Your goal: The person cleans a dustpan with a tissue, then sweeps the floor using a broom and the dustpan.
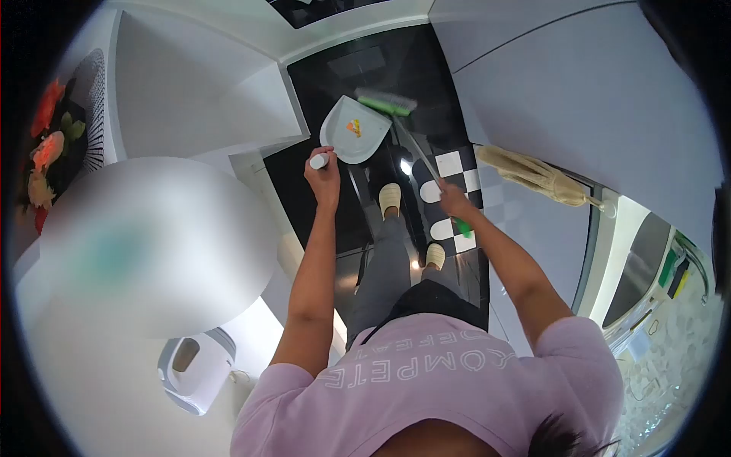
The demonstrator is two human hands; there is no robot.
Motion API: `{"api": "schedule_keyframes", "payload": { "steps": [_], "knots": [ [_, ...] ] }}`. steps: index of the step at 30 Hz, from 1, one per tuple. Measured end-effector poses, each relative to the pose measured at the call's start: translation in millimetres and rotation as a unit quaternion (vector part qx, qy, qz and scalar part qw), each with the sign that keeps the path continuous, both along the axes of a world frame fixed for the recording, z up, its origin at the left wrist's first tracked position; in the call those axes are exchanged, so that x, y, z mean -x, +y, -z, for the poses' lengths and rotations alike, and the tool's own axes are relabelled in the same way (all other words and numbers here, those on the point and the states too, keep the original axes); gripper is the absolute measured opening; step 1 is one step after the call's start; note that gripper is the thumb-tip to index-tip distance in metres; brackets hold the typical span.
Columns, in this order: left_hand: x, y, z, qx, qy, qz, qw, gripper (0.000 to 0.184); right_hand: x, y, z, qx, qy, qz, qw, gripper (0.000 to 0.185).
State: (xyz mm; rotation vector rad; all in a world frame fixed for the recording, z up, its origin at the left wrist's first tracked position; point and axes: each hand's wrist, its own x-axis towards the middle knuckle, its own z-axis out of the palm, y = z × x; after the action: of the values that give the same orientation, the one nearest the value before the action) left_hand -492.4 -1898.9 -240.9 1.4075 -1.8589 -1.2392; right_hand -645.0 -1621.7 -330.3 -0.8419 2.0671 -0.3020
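My left hand (pixel 325 181) is wrapped round the white handle of a dustpan (pixel 371 146). Small orange and yellow scraps (pixel 354 128) lie inside the pan. With my right hand (pixel 455 201) I grip the long grey stick of a broom (pixel 419 148), whose green end pokes out below my fist. The broom's green head (pixel 386 102) is beside the pan's far right edge, slightly blurred; I cannot tell whether its bristles touch the floor.
Glossy black floor (pixel 403 61) lies ahead, with a black-and-white checked patch (pixel 451 164) at the right. Beige gloves (pixel 533 175) hang from the cabinet front. A white shelf unit (pixel 190 84) and a round white surface (pixel 190 251) stand left; a sink (pixel 638 255) is right.
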Motion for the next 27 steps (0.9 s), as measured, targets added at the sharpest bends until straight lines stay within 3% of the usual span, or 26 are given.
{"api": "schedule_keyframes", "payload": {
  "steps": [1,2,4,5,8,10,12,15,17,19,21,22,24,27],
  "knots": [
    [-5.7,-3.3,6.8,0.0,-0.004,-0.002,1.0,0.007,19.6,-17.0,-67.3,-0.108,-0.186,0.125,0.969,0.053],
    [-14.9,-3.8,21.6,-0.019,0.028,-0.023,0.999,0.006,32.2,-16.1,-85.0,-0.106,-0.231,0.158,0.954,0.048],
    [-32.3,3.2,32.3,-0.037,0.08,-0.061,0.994,0.006,48.5,-40.5,-118.2,-0.108,-0.214,0.137,0.961,0.044],
    [-38.1,10.4,33.5,-0.036,0.08,-0.064,0.994,0.006,57.2,-58.5,-119.4,-0.08,-0.143,0.053,0.985,0.04],
    [-54.1,37.2,26.7,-0.043,0.089,-0.148,0.984,0.008,81.3,-133.6,-82.1,0.01,0.08,-0.146,0.986,0.026],
    [-56.1,51.2,14.5,-0.111,0.069,-0.23,0.964,0.01,90.1,-186.7,-54.6,0.036,0.097,-0.141,0.984,0.029],
    [-61.7,58.2,21.4,-0.11,0.072,-0.239,0.962,0.011,86.9,-225.5,-47.3,-0.045,0.013,-0.073,0.996,0.031],
    [-74.0,62.1,26.0,-0.1,0.083,-0.249,0.96,0.012,53.3,-198.8,-30.9,-0.066,0.05,-0.105,0.991,0.037],
    [-78.9,59.6,29.4,-0.089,0.1,-0.254,0.958,0.012,25.7,-131.9,6.0,0.024,0.098,-0.193,0.976,0.044],
    [-90.3,60.5,37.4,-0.08,0.045,-0.21,0.973,0.012,10.2,-116.7,-68.4,-0.12,-0.107,-0.059,0.985,0.047],
    [-86.6,56.6,27.6,-0.098,0.052,-0.211,0.971,0.012,8.8,-98.4,-99.7,-0.17,-0.208,-0.002,0.963,0.053],
    [-84.7,56.5,21.0,-0.116,0.055,-0.211,0.969,0.012,2.4,-88.0,-112.6,-0.171,-0.205,-0.001,0.964,0.053],
    [-87.3,56.3,27.8,-0.11,0.077,-0.209,0.969,0.012,-11.4,-73.1,-142.7,-0.106,-0.316,0.119,0.935,0.056],
    [-95.7,55.2,34.2,-0.106,0.111,-0.209,0.966,0.013,-19.3,-71.1,-195.1,-0.099,-0.373,0.252,0.887,0.054]
  ]
}}
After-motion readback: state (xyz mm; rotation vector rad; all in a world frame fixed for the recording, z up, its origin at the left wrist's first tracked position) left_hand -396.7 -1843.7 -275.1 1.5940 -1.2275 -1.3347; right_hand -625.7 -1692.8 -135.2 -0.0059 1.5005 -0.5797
